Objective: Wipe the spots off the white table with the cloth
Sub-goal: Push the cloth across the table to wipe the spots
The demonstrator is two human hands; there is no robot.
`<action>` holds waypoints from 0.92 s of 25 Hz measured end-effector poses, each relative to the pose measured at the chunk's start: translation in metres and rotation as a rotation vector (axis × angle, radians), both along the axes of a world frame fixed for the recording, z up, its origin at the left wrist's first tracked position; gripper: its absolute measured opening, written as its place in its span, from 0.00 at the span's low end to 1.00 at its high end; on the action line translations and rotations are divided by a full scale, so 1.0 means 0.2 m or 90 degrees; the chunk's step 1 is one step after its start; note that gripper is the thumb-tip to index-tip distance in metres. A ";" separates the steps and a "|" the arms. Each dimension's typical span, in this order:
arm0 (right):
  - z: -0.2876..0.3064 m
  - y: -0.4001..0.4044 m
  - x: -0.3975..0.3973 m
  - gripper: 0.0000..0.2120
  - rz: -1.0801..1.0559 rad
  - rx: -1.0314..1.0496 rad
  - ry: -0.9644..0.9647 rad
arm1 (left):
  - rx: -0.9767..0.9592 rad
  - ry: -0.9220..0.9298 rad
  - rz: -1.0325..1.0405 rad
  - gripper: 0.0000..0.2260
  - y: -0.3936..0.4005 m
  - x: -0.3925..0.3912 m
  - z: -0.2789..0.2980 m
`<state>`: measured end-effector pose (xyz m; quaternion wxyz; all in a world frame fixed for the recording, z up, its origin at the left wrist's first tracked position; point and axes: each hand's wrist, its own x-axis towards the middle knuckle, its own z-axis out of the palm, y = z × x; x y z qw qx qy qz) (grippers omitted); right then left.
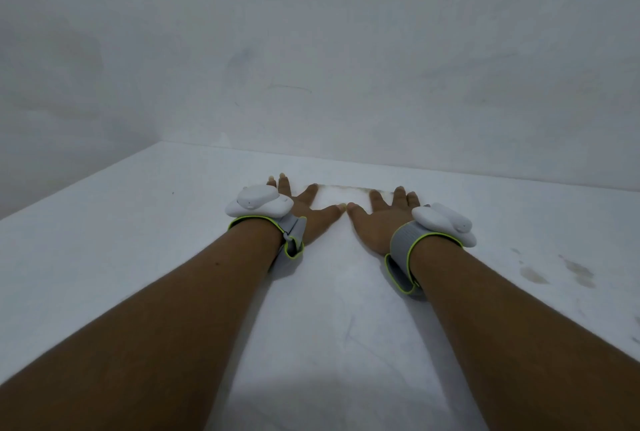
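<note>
two bare forearms reach forward from the bottom edge over the white counter [104, 240], each with a grey, green-edged strap at the wrist carrying a white device: the left wrist device [258, 201] and the right wrist device [445, 222]. to the right of the right forearm, near the counter's right side, lie brownish spots [535, 274] with a smaller smear just beyond them toward the edge of view. further out, the left hand [304, 209] and the right hand [379, 219] lie flat, palms down, fingers spread and gripping nothing; their thumb tips nearly meet, and whether they touch cannot be told. both hands appear to press on a white cloth [341, 195], which lies spread flat near the far edge of the counter and blends closely with it; only its far border is plain, marked by a faint brownish stain running between the fingertips of the two hands. its near and side borders cannot be made out. behind the counter stands a pale wall [311, 32] bearing faint scuffs and a thin dark line.
</note>
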<state>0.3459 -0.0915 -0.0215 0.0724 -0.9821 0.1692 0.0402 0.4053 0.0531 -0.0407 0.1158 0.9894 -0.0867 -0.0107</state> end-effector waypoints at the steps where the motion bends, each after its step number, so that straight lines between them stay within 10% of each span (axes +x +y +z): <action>1: -0.01 0.00 -0.02 0.33 0.003 -0.006 -0.001 | 0.002 0.000 -0.001 0.36 0.00 -0.01 -0.01; 23: -0.09 0.04 -0.75 0.35 -0.012 0.005 -0.040 | 0.008 -0.075 -0.009 0.47 0.09 -0.70 -0.13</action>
